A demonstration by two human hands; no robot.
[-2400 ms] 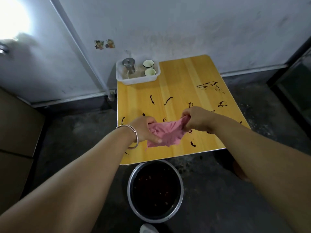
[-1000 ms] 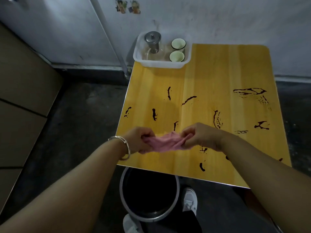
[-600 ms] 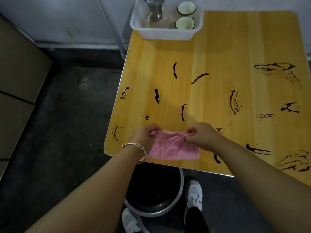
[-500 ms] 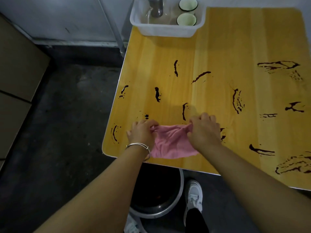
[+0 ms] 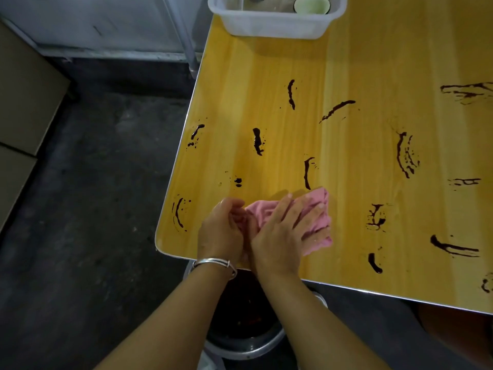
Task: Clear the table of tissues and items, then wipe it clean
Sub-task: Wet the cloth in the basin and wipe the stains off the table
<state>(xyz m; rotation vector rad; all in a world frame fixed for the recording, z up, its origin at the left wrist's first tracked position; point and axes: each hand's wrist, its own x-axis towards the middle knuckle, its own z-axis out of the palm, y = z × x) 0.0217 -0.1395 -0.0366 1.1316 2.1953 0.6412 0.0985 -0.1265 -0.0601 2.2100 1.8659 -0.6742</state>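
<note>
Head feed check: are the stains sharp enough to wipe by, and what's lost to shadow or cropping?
Head view: the stains and pink cloth read crisp, no motion blur; the table is brightly lit, without hard glare; the floor and the basin under its near edge sink into shadow; the white tray is cropped at the top.

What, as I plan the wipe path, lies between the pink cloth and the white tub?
Head view: only wooden tabletop marked by dark streaks, between pink cloth and white tub.
</note>
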